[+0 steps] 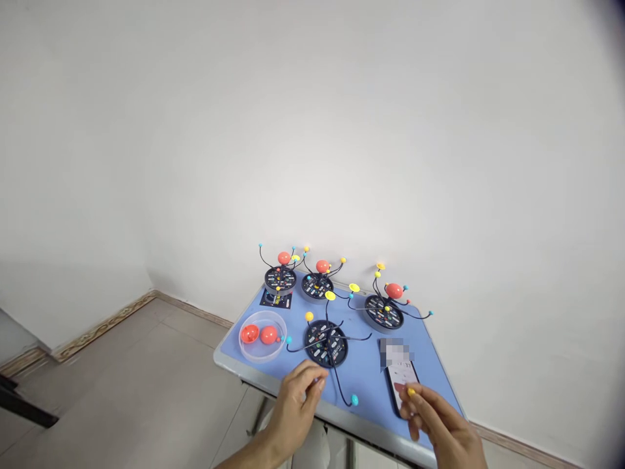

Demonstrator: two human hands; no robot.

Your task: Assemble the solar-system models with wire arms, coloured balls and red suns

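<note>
Between the thumb and fingertips of my right hand [437,420] is a small yellow ball [411,392], held over the lower end of a phone [403,374]. My left hand [299,398] is pinched at the front rim of a solar system model with a round black base [326,355]; whatever its fingertips hold is too small to make out. Curved black arms spread from this model. A yellow-orange ball [309,316], a yellow disc [331,296] and blue balls [355,400] sit on some arm ends, while other ends are bare.
A clear round tray [263,357] at the left holds a red half shell [250,334], a red ball [268,335] and small balls. Three models with red centres [284,258] [322,266] [393,290] stand along the back, by the wall. A printed card [276,299] lies under the left one.
</note>
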